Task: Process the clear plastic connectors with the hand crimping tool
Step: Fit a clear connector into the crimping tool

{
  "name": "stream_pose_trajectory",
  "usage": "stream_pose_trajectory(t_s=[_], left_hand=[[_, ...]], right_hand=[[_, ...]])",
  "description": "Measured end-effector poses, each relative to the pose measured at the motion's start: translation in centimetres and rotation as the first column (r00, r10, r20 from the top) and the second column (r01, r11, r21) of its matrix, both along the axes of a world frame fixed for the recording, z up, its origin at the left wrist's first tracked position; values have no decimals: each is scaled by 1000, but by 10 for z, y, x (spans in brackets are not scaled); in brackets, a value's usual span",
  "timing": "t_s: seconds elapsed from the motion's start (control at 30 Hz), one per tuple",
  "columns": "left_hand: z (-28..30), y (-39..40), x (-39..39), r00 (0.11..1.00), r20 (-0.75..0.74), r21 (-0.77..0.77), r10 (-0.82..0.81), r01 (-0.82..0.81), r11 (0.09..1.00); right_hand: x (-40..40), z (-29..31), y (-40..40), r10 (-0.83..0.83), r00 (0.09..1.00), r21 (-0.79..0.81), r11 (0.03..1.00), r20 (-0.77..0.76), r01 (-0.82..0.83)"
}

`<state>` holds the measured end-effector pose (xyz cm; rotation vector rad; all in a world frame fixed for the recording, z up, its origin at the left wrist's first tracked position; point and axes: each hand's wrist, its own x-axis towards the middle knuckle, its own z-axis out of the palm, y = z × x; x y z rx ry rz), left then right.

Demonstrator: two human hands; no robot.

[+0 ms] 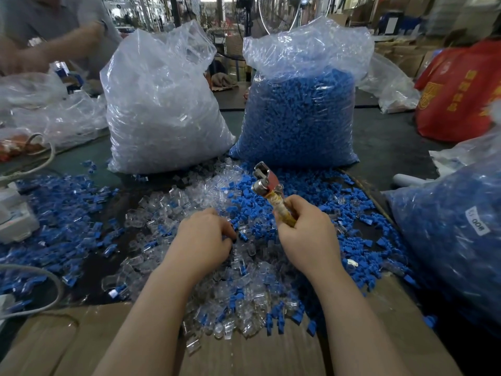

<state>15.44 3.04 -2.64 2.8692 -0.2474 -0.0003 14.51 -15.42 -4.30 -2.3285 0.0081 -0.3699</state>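
Observation:
A loose heap of clear plastic connectors mixed with small blue plastic parts covers the dark table in front of me. My right hand grips the yellow-wrapped handles of the hand crimping tool, whose metal head points up and away from me. My left hand lies knuckles up on the heap with its fingers curled down into the connectors. What the fingers hold is hidden under the hand.
Two tall plastic bags stand behind the heap: clear connectors on the left, blue parts on the right. Another blue-filled bag is at the right. Cardboard lies at the front edge. A grey cable runs left. Other people work across the table.

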Motion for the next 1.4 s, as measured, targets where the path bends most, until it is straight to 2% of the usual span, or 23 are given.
stream_pose_trajectory(t_s=[0.3, 0.37, 0.4, 0.47, 0.57, 0.6, 0.67, 0.77, 0.87, 0.93, 1.0, 1.07, 1.13, 1.2, 1.4], left_hand=[[-6, -8, -2, 997, 69, 28, 42, -44, 999], [-7, -7, -2, 995, 67, -59, 67, -63, 996], [-6, -7, -2, 993, 59, -152, 98, -88, 984], [-3, -7, -1, 986, 4, -422, 168, -150, 894], [5, -10, -5, 984, -103, -775, 143, -170, 608], [8, -12, -7, 985, -133, -830, 113, -173, 530], [12, -15, -9, 984, -165, -886, 63, -176, 429], [15, -20, -10, 984, -175, -920, 6, -166, 355], [17, -18, -9, 987, -157, -890, -19, -133, 435], [16, -11, -8, 990, -142, -789, -21, -100, 606], [14, -5, -7, 985, -169, -558, -24, -76, 827], [11, -4, -7, 979, -200, -316, -35, -31, 948], [9, -7, -6, 980, -192, -164, -57, 25, 986], [6, -9, -5, 980, -188, -121, -72, 49, 991], [2, -5, -4, 978, -209, -232, -24, -26, 972]], right_hand=[[1, -1, 2, 11, 1000, -4, 1000, -13, -11], [1, -1, 3, 19, 1000, 9, 1000, -14, -19], [1, -1, 3, 24, 1000, 22, 999, -12, -24], [2, -1, 3, 42, 999, 52, 998, -3, -42], [3, 1, 5, 100, 995, 126, 987, 20, -102], [3, 2, 6, 129, 991, 158, 979, 24, -131], [2, 3, 8, 182, 983, 220, 958, 33, -185], [1, 3, 8, 212, 975, 286, 932, 70, -223], [2, 3, 5, 210, 974, 332, 916, 84, -226], [3, 2, 5, 190, 978, 333, 920, 83, -206], [3, 1, 5, 151, 985, 347, 922, 83, -171], [4, 0, 4, 121, 989, 362, 921, 85, -144], [4, 1, 4, 112, 990, 372, 918, 90, -138], [4, 0, 5, 109, 990, 366, 921, 90, -135], [3, 0, 6, 115, 990, 352, 926, 82, -137]])
